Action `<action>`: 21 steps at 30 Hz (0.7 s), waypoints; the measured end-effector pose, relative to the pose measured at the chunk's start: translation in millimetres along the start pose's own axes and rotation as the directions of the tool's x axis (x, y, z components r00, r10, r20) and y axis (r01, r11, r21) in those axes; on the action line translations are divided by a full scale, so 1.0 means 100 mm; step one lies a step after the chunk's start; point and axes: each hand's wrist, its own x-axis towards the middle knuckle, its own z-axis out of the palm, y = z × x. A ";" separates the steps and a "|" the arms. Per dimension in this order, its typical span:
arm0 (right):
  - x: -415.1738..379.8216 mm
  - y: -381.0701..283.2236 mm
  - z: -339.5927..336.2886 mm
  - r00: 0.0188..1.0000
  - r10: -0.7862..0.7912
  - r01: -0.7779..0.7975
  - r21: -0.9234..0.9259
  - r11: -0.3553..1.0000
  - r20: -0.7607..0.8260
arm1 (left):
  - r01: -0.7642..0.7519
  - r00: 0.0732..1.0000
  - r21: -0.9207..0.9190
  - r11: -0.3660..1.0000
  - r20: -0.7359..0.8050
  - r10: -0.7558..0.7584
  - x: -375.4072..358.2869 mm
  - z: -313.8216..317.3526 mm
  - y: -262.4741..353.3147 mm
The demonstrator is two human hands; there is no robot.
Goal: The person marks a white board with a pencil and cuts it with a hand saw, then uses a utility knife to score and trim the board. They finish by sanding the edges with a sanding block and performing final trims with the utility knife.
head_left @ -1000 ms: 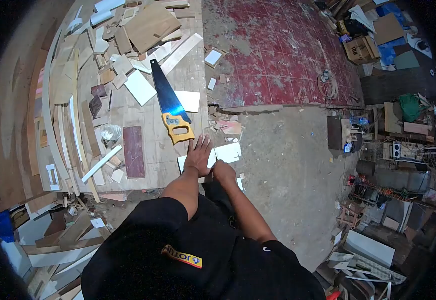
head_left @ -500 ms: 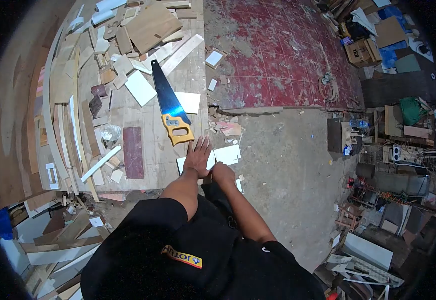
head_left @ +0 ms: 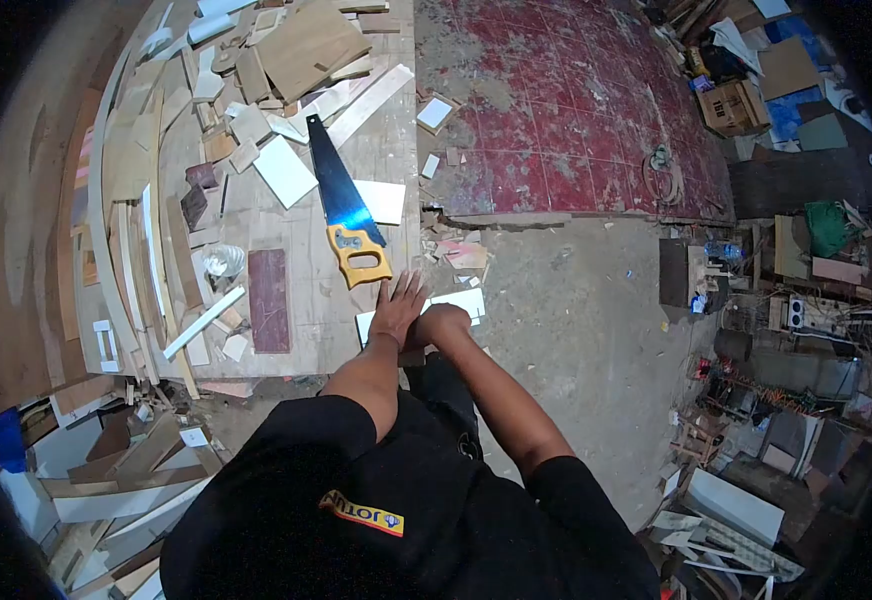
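Observation:
My left hand [head_left: 397, 312] lies flat with spread fingers on a white board [head_left: 468, 303] at the near right corner of the workbench. Close against it, my right hand [head_left: 443, 326] is closed in a fist at the bench edge. Whatever that fist holds is hidden beneath it. Just beyond my left fingertips rests a handsaw [head_left: 341, 205] with a yellow handle and dark blade, untouched by either hand. Part of its blade overlaps a white rectangular panel [head_left: 381, 203].
Wood offcuts [head_left: 311, 50] crowd the bench's far end, and long strips [head_left: 161, 250] line its left side. A dark red panel [head_left: 268, 300] and a clear plastic cup [head_left: 223, 261] lie nearer. Right of the bench are concrete floor [head_left: 566, 330] and a red tiled platform [head_left: 566, 110].
My right fist has moved forward, away from my body, along the bench edge, and its forearm reaches further out. My left hand stays pressed on the white board.

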 end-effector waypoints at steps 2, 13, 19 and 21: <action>-0.04 0.08 0.04 0.996 0.005 0.004 0.103 0.995 -0.091 | -0.001 0.998 -0.008 1.000 0.064 0.001 -0.08 -0.31 -0.03; -0.46 0.24 -0.05 0.975 -0.106 0.105 -0.013 0.994 -0.197 | 0.034 0.995 -0.131 0.991 -0.086 -0.046 -0.02 -0.05 -0.02; 0.39 0.36 0.11 0.970 -0.245 0.242 -0.149 0.959 0.003 | 0.015 0.997 -0.265 0.964 0.077 0.005 -0.21 -0.43 -0.08; 0.37 0.35 0.11 0.977 -0.215 0.212 -0.161 0.964 0.003 | 0.018 0.999 -0.197 0.980 0.030 -0.013 -0.19 -0.43 -0.09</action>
